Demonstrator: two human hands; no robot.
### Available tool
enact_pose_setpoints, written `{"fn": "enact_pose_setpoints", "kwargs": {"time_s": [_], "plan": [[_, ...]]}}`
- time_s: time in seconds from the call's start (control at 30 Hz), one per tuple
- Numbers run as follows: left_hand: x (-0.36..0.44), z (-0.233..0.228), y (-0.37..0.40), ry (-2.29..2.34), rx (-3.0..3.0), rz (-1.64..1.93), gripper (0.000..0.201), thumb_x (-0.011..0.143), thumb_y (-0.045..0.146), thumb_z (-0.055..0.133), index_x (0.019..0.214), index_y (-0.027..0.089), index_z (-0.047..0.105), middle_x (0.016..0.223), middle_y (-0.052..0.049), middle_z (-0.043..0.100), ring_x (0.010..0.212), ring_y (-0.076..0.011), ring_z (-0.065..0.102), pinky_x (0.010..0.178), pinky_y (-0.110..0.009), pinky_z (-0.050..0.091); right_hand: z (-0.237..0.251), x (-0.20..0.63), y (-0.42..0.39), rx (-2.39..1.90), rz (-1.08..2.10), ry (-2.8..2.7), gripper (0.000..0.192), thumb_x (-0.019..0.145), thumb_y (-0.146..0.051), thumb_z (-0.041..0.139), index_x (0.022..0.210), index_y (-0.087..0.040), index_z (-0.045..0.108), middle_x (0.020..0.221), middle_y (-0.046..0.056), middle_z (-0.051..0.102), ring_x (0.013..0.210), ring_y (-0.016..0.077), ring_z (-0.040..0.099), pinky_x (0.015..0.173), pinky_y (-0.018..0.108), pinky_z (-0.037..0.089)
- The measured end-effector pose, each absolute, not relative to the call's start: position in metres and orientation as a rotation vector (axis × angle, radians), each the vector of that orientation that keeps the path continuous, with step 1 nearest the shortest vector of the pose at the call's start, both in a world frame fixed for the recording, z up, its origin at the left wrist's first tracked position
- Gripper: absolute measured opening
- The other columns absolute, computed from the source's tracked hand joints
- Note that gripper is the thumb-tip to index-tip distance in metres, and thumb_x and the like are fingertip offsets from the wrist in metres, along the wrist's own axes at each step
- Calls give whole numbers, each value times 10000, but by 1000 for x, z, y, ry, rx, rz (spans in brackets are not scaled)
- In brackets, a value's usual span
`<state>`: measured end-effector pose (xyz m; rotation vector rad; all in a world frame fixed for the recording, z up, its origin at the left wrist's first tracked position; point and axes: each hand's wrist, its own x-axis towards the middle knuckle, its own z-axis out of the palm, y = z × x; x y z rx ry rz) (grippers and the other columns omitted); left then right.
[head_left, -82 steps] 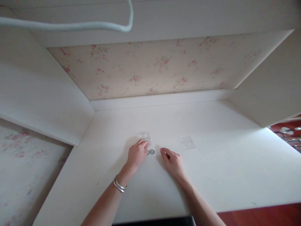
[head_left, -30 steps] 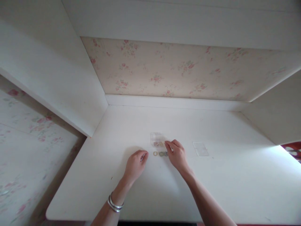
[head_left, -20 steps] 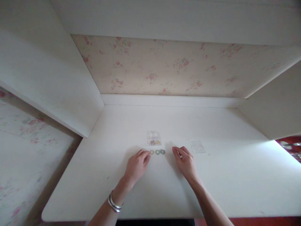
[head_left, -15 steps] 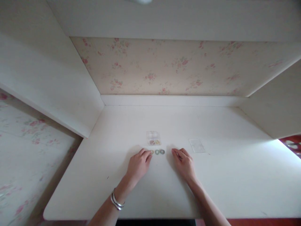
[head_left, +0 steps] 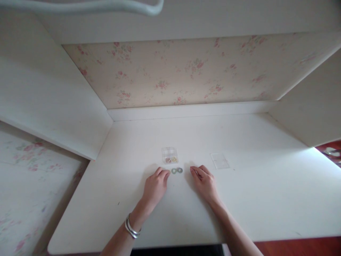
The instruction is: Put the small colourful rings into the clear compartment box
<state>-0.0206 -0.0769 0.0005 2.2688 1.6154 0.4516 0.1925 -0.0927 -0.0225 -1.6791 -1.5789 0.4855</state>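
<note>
Resting on the white worktop (head_left: 239, 199), both hands sit palm down either side of a little row of small rings (head_left: 177, 171). The left hand (head_left: 155, 185) has its fingers loosely curled, and its fingertips (head_left: 165, 173) are right up against the left end of the row, maybe covering one ring there, though it's too small to be sure. It isn't clearly gripping anything. There are a couple of silver bangles (head_left: 131, 228) on that wrist.

The right hand (head_left: 204, 183) lies just right of the rings, a small gap apart from them, fingers relaxed and slightly bent, pointing toward the row. Can't tell if there's something tiny pinched under its fingertips; looks like nothing is held.

Two rings show clearly, greenish-grey, lying flat and side by side, touching or nearly so. Just behind them sits a small clear plastic box (head_left: 169, 155), open on top, with a few coloured bits inside at its near edge. Off to the right, well apart from the box, a flat clear lid (head_left: 220, 160) lies on the worktop.

Behind it all there's a flowery wallpaper panel (head_left: 186, 71), with white side panels framing the nook.
</note>
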Motion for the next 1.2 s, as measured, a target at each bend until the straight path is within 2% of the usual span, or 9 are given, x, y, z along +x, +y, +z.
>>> {"fn": "enact_pose_setpoints", "kwargs": {"time_s": [0.17, 0.57, 0.8, 1.07, 1.2], "plan": [[-13, 7, -71, 1590, 2254, 579, 240, 935, 287, 397, 962, 237, 630, 904, -16, 629, 779, -125, 617, 707, -217, 458, -22, 194, -92, -1665, 492, -1563, 327, 901, -393, 427, 919, -206, 696, 721, 16, 555, 607, 105, 522, 586, 216, 397], [23, 18, -25, 1629, 2376, 535, 218, 909, 257, 446, 885, 256, 663, 843, -9, 635, 704, -131, 604, 608, -227, 420, -20, 196, -92, -1658, 505, -1534, 324, 902, -388, 425, 907, -209, 695, 705, 10, 548, 590, 100, 521, 571, 211, 394], [-12, 16, -39, 1607, 2171, 864, 245, 914, 280, 430, 959, 203, 658, 837, -41, 632, 759, -135, 593, 701, -230, 446, -21, 195, -95, -1652, 453, -1597, 311, 914, -358, 419, 917, -205, 689, 735, 16, 561, 610, 98, 526, 588, 204, 394], [-56, -1, -61, 1667, 1931, 799, 316, 903, 372, 415, 930, 189, 670, 749, -22, 621, 643, -129, 561, 634, -248, 444, -5, 150, -102, -1590, 259, -2096, 299, 939, -281, 377, 961, -231, 671, 781, 51, 595, 714, 142, 537, 703, 264, 375], [-60, -3, -63, 1628, 1871, 806, 331, 899, 394, 421, 955, 182, 669, 760, -24, 626, 650, -129, 561, 636, -244, 438, 6, 125, -94, -1579, 208, -2237, 239, 925, -247, 416, 980, -229, 648, 816, 54, 607, 756, 159, 536, 699, 280, 347]]}}
